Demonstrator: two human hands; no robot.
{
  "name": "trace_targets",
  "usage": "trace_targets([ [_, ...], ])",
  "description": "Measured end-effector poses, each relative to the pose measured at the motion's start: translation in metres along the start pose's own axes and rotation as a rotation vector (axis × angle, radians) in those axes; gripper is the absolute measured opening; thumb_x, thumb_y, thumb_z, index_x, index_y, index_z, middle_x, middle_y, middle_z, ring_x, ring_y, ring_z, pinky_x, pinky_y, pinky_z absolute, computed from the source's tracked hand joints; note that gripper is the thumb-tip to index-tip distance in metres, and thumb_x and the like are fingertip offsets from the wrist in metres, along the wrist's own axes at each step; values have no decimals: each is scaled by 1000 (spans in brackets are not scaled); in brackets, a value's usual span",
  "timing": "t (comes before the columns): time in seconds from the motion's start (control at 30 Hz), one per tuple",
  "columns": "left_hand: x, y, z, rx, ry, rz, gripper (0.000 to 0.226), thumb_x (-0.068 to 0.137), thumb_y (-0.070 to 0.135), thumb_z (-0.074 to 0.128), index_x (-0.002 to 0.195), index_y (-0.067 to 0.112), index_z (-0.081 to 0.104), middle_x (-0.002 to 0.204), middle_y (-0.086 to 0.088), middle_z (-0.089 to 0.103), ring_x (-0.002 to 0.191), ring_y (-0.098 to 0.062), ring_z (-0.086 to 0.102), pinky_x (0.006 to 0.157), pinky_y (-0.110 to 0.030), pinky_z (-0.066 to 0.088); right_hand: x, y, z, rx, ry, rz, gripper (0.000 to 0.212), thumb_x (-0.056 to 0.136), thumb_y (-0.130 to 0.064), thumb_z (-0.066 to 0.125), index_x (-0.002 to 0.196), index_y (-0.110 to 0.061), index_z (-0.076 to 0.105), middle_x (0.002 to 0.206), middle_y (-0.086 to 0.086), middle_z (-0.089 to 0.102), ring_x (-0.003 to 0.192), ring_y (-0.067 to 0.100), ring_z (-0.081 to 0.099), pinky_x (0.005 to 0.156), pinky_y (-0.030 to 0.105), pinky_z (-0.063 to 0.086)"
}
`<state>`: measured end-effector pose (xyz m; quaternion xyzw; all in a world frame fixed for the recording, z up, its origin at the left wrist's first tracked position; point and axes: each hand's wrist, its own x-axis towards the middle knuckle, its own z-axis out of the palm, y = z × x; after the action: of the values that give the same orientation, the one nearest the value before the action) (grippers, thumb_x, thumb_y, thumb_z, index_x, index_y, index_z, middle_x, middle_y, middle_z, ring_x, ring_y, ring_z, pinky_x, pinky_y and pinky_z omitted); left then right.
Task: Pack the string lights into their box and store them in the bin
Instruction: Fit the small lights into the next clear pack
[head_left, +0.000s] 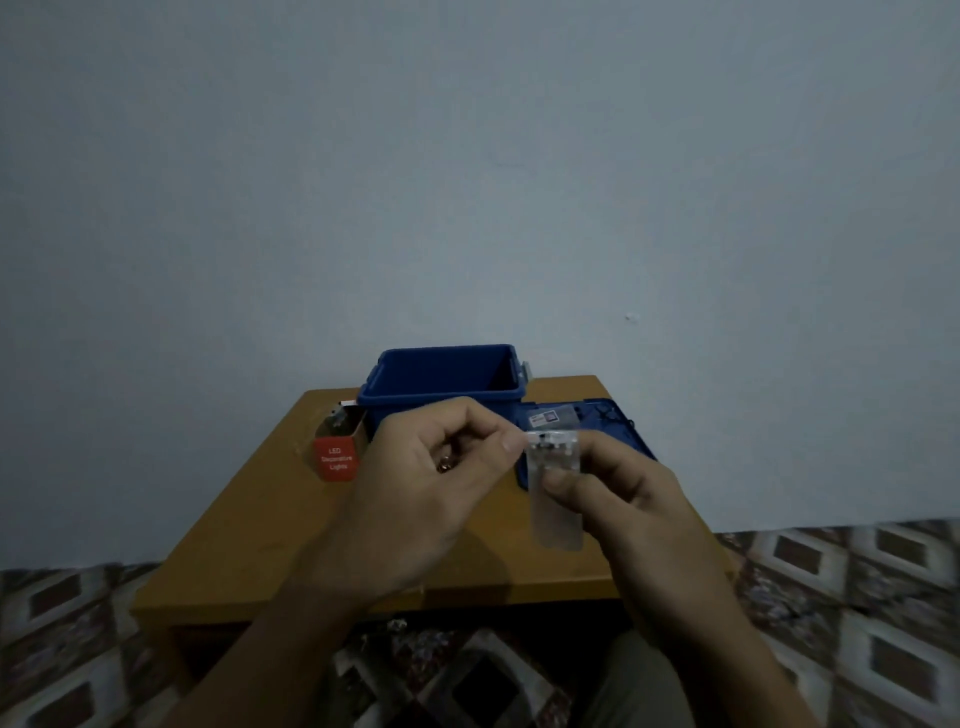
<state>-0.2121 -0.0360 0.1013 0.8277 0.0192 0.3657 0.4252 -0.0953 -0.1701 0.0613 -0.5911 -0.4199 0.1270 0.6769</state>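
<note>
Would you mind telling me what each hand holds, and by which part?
The right hand grips the clear battery case at its middle; the left hand holds what seems the string lights in its palm.

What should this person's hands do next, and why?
Probably carry both pieces left to the open red cardboard box on the wooden table. The right hand holds the clear plastic case, the left hand curls round a small coppery bundle, seemingly the lights, and neither is boxed yet.

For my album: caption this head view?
Right hand holds a clear case, left hand pinches its top, over a table with blue bin, red box.
</note>
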Motion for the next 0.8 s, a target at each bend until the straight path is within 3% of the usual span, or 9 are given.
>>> trace_targets([
  [0.1, 1, 7, 5, 3, -7, 55, 18, 93, 27, 64, 84, 15, 74, 75, -13, 66, 71, -30, 61, 63, -40, 49, -1, 0, -6, -73, 24, -22, 13, 96, -24, 63, 97, -31, 74, 92, 2, 72, 88, 24, 66, 73, 38, 54],
  [0.17, 0, 11, 7, 11, -41, 67, 16, 91, 28, 64, 85, 18, 75, 74, -6, 68, 69, -22, 63, 59, -31, 49, -1, -1, -8, -81, 23, -37, 13, 96, -25, 63, 96, -31, 74, 89, 3, 72, 84, 27, 65, 69, 35, 55],
  [0.23, 0, 14, 9, 29, -79, 65, 13, 91, 26, 65, 87, 21, 76, 76, 0, 70, 71, -16, 64, 61, -21, 47, -2, -2, -10, -75, 37, -46, 12, 94, -25, 64, 91, -32, 74, 84, 2, 70, 76, 22, 63, 60, 21, 48],
  [0.3, 1, 11, 10, 34, -93, 35, 12, 91, 26, 65, 88, 23, 77, 76, -1, 70, 72, -17, 65, 61, -25, 49, -1, -2, -12, -74, 63, -43, 13, 92, -24, 65, 87, -33, 73, 82, 0, 68, 72, 14, 61, 59, 17, 47],
  [0.4, 6, 1, 12, 63, -81, -31, 12, 91, 27, 68, 82, 24, 76, 71, -4, 68, 67, -24, 63, 61, -39, 50, 0, -1, -14, -47, 78, -29, 17, 92, -18, 67, 88, -33, 74, 85, 0, 70, 72, 14, 60, 61, 21, 49],
  [0.53, 12, -12, 14, 42, -116, -158, 12, 86, 41, 68, 85, 30, 72, 66, 4, 62, 57, -8, 55, 55, -27, 46, 0, 1, -17, 14, 87, 14, 14, 91, -12, 67, 87, -24, 73, 83, 5, 70, 68, 16, 60, 62, 28, 52],
  [0.7, 17, -11, 15, 63, -251, -192, 20, 91, 46, 63, 94, 31, 76, 90, 2, 73, 85, -12, 68, 77, -37, 55, 0, 0, -25, 102, 39, 101, 6, 89, -2, 66, 89, -9, 66, 86, 13, 69, 74, 27, 68, 69, 42, 60],
  [0.8, 22, -5, 12, 58, -315, -216, 25, 88, 45, 61, 92, 26, 78, 85, 10, 74, 81, -3, 68, 75, -24, 48, -1, -2, -29, 187, -12, 163, 9, 87, 0, 66, 94, -3, 63, 93, 17, 71, 85, 35, 73, 70, 37, 62],
])
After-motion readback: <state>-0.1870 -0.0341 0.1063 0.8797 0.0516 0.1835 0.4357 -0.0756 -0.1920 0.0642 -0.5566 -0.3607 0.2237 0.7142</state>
